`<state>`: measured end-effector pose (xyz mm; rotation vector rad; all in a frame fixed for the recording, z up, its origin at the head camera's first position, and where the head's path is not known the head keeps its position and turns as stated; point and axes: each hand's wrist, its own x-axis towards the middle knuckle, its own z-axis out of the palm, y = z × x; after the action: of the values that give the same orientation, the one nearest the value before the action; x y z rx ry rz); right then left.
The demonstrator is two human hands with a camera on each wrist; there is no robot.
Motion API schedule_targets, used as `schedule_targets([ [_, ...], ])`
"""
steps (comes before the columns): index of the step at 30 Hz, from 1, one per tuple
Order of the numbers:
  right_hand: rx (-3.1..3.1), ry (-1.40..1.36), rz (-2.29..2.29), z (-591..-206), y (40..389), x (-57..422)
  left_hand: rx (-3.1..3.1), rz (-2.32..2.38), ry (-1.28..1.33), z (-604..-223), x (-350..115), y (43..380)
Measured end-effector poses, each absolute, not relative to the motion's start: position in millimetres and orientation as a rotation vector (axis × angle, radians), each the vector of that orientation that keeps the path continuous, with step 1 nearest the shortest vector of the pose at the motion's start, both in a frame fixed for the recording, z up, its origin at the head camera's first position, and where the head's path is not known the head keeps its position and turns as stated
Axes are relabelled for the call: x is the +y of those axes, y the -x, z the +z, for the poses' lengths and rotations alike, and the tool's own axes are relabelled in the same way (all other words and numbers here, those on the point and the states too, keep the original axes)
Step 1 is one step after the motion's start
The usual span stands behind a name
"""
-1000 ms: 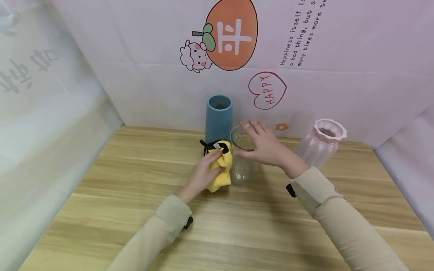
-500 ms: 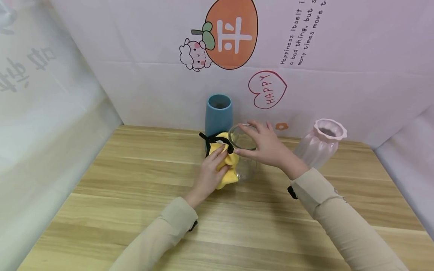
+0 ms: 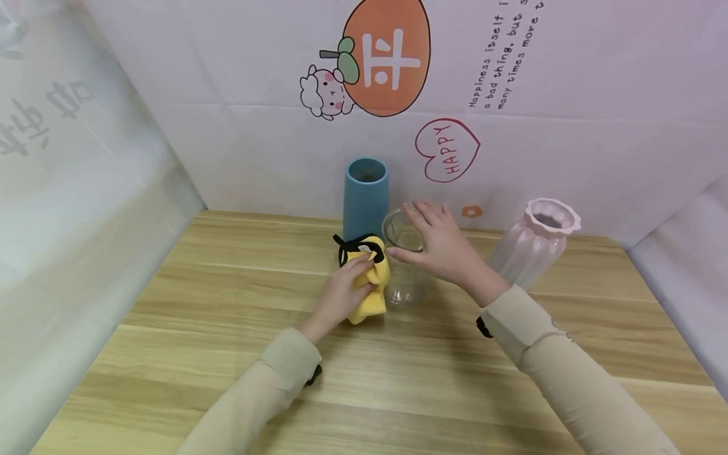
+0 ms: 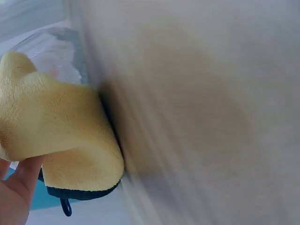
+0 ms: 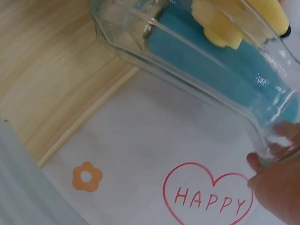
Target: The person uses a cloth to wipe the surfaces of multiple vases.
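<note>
A yellow cloth with black trim [image 3: 370, 305] is bunched in my left hand [image 3: 337, 296], which grips it against the left side of a clear glass vase [image 3: 405, 289]. My right hand [image 3: 446, 253] holds that vase near its rim, thumb and fingers spread around the mouth. The left wrist view has the folded cloth [image 4: 61, 122] low by the tabletop, with part of the thumb below it. Through the ribbed glass wall, the right wrist view gives a look at the cloth [image 5: 220, 28] on the far side. The palm side of the left hand is hidden.
Directly behind the cloth stands a blue vase [image 3: 366, 205], close to the printed back wall [image 3: 256, 151]. A pink fluted vase [image 3: 526, 249] is at the right, beyond my right forearm. Wood-grain tabletop [image 3: 216, 316] stretches in front, with white fabric [image 3: 85, 202] at the left side.
My left hand and the cloth went right, over the glass vase's side, then came back left and slightly down. The right hand stays at the vase's rim with barely any shift.
</note>
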<state>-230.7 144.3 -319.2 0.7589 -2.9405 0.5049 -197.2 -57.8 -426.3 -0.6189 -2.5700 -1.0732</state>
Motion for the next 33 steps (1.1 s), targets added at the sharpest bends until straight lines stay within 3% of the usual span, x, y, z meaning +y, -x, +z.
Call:
schedule_targets([
  [14, -2.887, -0.701, 0.564, -316.1, 231.2, 135.7, -2.332, -1.228, 0.541, -401.4, -46.4, 191.1],
  [33, -2.976, -0.671, 0.506, -317.0, 229.3, 132.9, -2.590, -1.182, 0.499, -423.2, -51.5, 190.4],
])
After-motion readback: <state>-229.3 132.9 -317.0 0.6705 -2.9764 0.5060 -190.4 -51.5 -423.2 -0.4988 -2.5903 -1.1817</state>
